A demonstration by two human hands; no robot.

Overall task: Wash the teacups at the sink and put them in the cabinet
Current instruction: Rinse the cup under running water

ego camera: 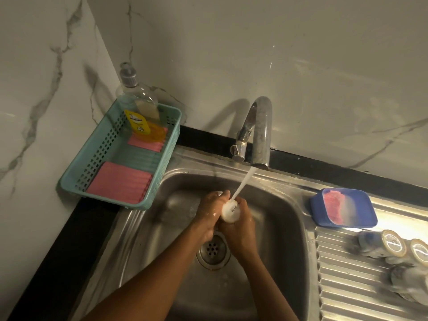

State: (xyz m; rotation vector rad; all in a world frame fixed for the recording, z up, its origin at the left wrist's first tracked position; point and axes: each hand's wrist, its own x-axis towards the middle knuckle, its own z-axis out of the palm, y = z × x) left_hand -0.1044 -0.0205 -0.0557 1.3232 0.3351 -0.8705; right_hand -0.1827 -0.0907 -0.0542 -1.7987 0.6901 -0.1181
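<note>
A small white teacup [229, 212] is held bottom-up over the steel sink [287, 230], under the water stream from the tap [260, 133]. My left hand [209, 215] wraps it from the left and my right hand [240, 225] cups it from the right and below. Both hands are wet and touch each other around the cup. More teacups [393, 243] lie on their sides on the ribbed drainboard at the right, their rims gold-edged; the rightmost ones run out of view.
A teal basket [108, 158] on the left counter holds pink cloths and a dish soap bottle [141, 107]. A blue soap dish [342, 207] with a pink scrubber sits right of the basin. The drain [213, 251] lies beneath my hands. Marble walls close the corner.
</note>
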